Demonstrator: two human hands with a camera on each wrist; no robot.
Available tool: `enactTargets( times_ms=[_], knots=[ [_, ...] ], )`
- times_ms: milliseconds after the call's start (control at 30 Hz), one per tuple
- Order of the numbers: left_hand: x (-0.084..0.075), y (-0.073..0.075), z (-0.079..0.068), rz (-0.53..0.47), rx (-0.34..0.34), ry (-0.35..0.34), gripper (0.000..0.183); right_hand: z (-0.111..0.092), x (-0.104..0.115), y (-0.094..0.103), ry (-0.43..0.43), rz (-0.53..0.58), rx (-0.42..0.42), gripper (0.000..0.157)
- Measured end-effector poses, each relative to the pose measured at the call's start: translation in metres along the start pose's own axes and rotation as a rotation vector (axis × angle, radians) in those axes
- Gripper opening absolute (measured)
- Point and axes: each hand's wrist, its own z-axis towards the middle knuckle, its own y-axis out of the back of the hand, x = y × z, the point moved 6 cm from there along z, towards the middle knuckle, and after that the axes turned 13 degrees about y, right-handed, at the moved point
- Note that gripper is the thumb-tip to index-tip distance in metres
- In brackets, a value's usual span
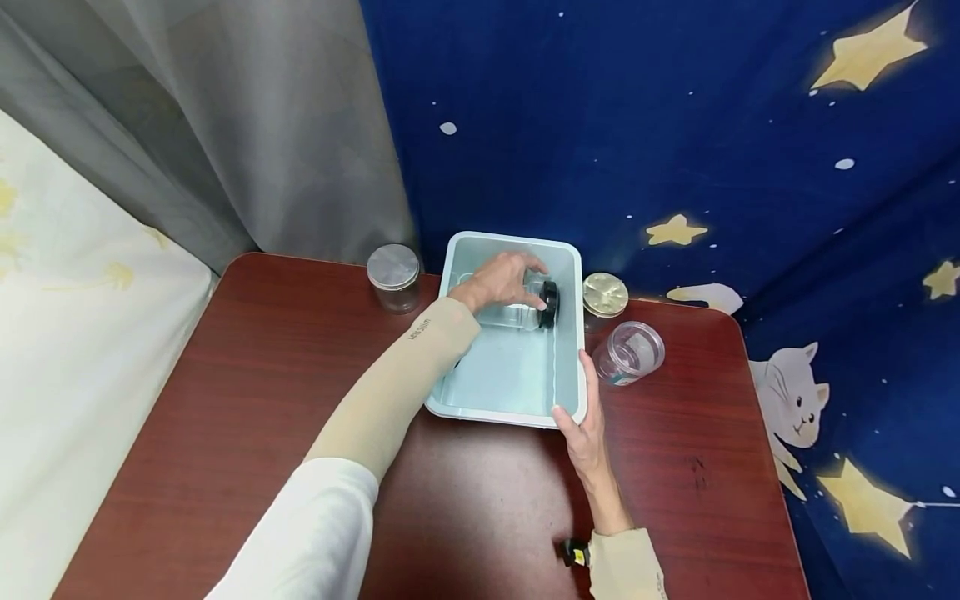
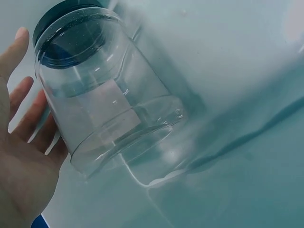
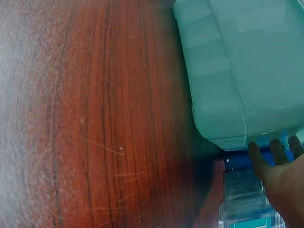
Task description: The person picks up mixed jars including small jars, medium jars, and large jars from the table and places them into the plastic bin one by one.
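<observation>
A clear jar with a black lid (image 1: 550, 305) lies on its side inside a pale blue plastic tub (image 1: 495, 392). My left hand (image 1: 504, 281) reaches over the jar in the head view, thumb beside the lid. In the left wrist view, the thumb stands apart from the lid, and the other fingers extend loosely along the side of the clear jar (image 2: 104, 109). At the tub's near right corner, my right hand (image 1: 587, 425) grips the rim, thumb on the inside and fingers outside. The right wrist view shows its fingers (image 3: 256, 154) against the tub's outer wall (image 3: 218, 95).
A jar with a silvery lid (image 1: 393, 267) stands left of the tub. To the right are a jar with a gold lid (image 1: 605, 294) and a clear jar (image 1: 633, 350). The brown table (image 1: 697, 433) meets curtains along its back edge.
</observation>
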Motion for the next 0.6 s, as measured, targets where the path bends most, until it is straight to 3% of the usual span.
enactTargets(
  times_ms=[200,600],
  knots=[
    [0.0,0.007,-0.003,-0.029,-0.04,-0.026,0.061,0.0,0.0,-0.002,-0.005,0.012,0.001,0.083],
    [-0.005,0.033,-0.007,-0.144,-0.026,0.003,0.042,-0.001,0.0,-0.001,-0.036,0.044,-0.025,0.083]
  ],
)
